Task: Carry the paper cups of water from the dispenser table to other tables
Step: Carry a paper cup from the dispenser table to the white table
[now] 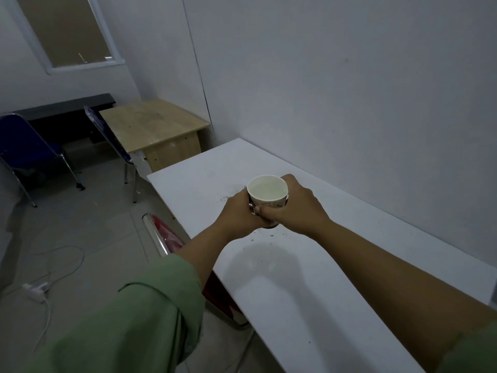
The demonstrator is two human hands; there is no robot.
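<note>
Both hands on one cup [267, 196] over the white table [309, 278] — looks like the set-down step of a carry, cup at or just above the tabletop; contact with the surface can't be told, the base is hidden by fingers.

Left hand [238, 215] wraps the cup's left side, fingers curled round the wall, thumb tip pressed on the front. Right hand [291, 208] wraps the right side and back, fingers pressed together round the wall, thumb meeting the left thumb at the front. Grip is firm, both palms closed on it.

Cup: paper, tapered, rolled rim, pale inside, some print on the outer wall. Filled close to the rim with clear water — little margin for tilt.

Table: smooth matte white laminate, long, set against the wall [349, 90], with dark specks of grit near the cup.

Next move, my guess: lower it flat, keep the rim level, loosen both hands sideways without squeezing the soft wall — a squeeze would push water over the rim.

Further off: a wood-grain desk [150, 125], blue chair [24, 146] with metal legs, cable [67, 262] on the tiled floor. Green sleeve [121, 319] on the left arm.
</note>
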